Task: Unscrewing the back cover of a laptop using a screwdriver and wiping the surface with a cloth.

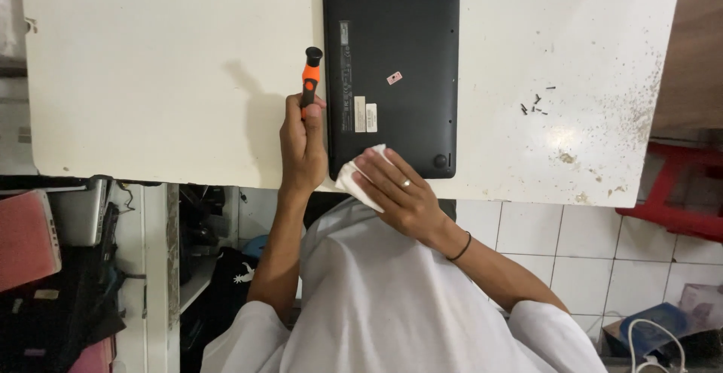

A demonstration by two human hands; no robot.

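Left hand (303, 143) is curled tight around the black grip of an orange-and-black hand tool (310, 76), a small screwdriver or cleaning pen by the look of it. Its working end is not clear from the head view. The tool stands upright just beside the left edge of the black laptop (392, 42), not touching it as far as can be told.

Over to the right hand (403, 192): fingers spread flat, ring and wristband showing, pressing a folded white cloth (354, 173) onto the near left corner of the laptop. The laptop lies closed and upside down on the white table (151, 79), base panel up, with a round rubber foot (440, 161) near the right hand and a small sticker (395, 78) mid-panel.

Further right, well apart from the machine, a handful of small dark screws (535, 104) sits loose on the tabletop, close to a speckled, stained patch. A red stool (678, 185) stands beyond the table's right edge.

Judging by this, the step in hand is wiping the base panel while the tool waits ready. With the screws apparently out, the next move seems to call for a steady hold on the near corner, the tool tip brought in carefully at the seam or edge, and elbows kept clear of the loose screws.
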